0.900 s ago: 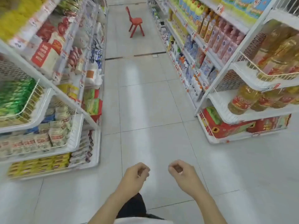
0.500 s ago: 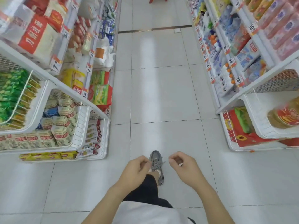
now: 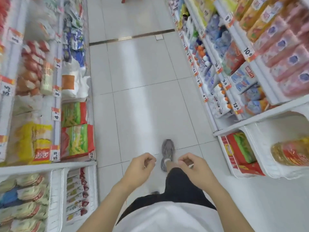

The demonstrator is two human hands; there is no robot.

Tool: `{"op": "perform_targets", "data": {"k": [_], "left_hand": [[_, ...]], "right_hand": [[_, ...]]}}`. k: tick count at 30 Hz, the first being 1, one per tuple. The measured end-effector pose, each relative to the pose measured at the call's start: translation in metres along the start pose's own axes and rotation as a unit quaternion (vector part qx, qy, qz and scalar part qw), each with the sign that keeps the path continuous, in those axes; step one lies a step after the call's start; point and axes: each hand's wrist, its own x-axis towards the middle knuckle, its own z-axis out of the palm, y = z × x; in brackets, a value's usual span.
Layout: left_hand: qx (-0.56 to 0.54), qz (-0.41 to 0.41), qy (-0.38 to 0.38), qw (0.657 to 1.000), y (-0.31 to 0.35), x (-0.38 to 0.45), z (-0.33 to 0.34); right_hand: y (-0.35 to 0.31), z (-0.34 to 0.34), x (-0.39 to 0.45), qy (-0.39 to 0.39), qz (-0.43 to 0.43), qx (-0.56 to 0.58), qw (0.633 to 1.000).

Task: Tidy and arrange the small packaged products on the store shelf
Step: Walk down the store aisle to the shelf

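Note:
I look down a store aisle with shelves on both sides. My left hand (image 3: 139,169) and my right hand (image 3: 194,168) hang in front of my waist over the floor, both loosely curled with nothing in them. Small packaged products fill the left shelf: green and red packs (image 3: 76,141), yellow packs (image 3: 34,143) and pale round packs (image 3: 25,203) in a lower basket. Thin sachets (image 3: 76,193) stand in a white rack at the shelf end. Neither hand touches a shelf.
The right shelf (image 3: 260,114) holds bottles and pouches, with an oil bottle (image 3: 291,154) and red and green cartons (image 3: 240,151) low down. White tiled floor (image 3: 142,97) runs between the shelves. My grey shoe (image 3: 167,153) steps forward on it.
The view has tilted down and moved forward along the aisle; the shelves have slid closer. My shoe and legs came into view. Both hands stay curled in front of me.

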Motion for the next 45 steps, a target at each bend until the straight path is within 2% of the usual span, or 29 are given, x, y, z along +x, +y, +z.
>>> {"op": "perform_targets", "data": {"k": [6, 12, 18, 24, 30, 39, 45], "left_hand": [[0.02, 0.001, 0.018, 1.0, 0.07, 0.156, -0.08], [0.026, -0.025, 0.05, 0.998, 0.14, 0.272, -0.176], [0.009, -0.047, 0.097, 0.994, 0.186, 0.411, -0.275], [0.016, -0.005, 0.078, 0.997, 0.242, 0.579, -0.387], [0.048, 0.035, 0.053, 0.997, 0.327, 0.718, -0.496], [0.107, 0.028, 0.008, 0.994, 0.427, 0.954, -0.604], [0.136, 0.027, 0.007, 0.99, 0.519, 1.087, -0.679]], "right_hand": [[-0.071, -0.056, 0.169, -0.017, -0.002, 0.011, 1.0], [-0.197, -0.115, 0.342, -0.046, -0.046, -0.007, 0.998], [-0.308, -0.141, 0.507, -0.075, -0.066, -0.015, 0.995], [-0.406, -0.171, 0.662, -0.051, -0.051, -0.025, 0.997], [-0.483, -0.216, 0.773, -0.024, -0.014, -0.03, 0.999], [-0.572, -0.283, 0.997, -0.022, 0.014, 0.013, 1.0], [-0.68, -0.359, 1.163, -0.03, -0.006, 0.011, 0.999]]}}
